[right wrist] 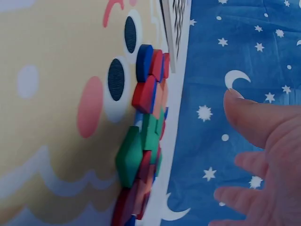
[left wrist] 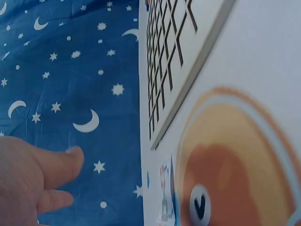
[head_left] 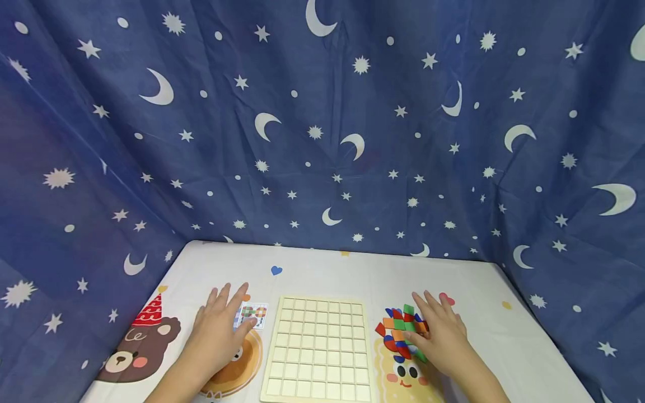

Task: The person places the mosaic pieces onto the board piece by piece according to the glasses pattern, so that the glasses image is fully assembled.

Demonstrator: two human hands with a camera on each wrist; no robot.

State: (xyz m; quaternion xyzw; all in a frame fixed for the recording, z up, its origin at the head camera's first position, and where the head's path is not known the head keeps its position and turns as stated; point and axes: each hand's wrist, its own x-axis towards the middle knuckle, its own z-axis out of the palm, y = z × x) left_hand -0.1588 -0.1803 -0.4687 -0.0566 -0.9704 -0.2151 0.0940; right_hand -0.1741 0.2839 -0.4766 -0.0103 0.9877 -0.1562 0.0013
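Observation:
A pale wooden grid board (head_left: 319, 349) lies at the table's front centre, its cells bare; its edge shows in the left wrist view (left wrist: 188, 75). My left hand (head_left: 221, 322) lies flat and open left of it, fingertips beside a small pattern card (head_left: 253, 315). That hand's thumb (left wrist: 56, 165) hovers with nothing in it. A pile of red, blue, green and orange tiles (head_left: 400, 333) sits right of the board. My right hand (head_left: 438, 330) rests open over the pile's right side. In the right wrist view the tiles (right wrist: 143, 136) lie flat and the fingers (right wrist: 254, 117) are spread above them.
The table cover (head_left: 322, 268) is white with cartoon prints: a bear (head_left: 141, 341), a doughnut (left wrist: 235, 160) and a yellow face (right wrist: 70, 94). A blue star-and-moon curtain (head_left: 322, 123) walls the table on the back, left and right.

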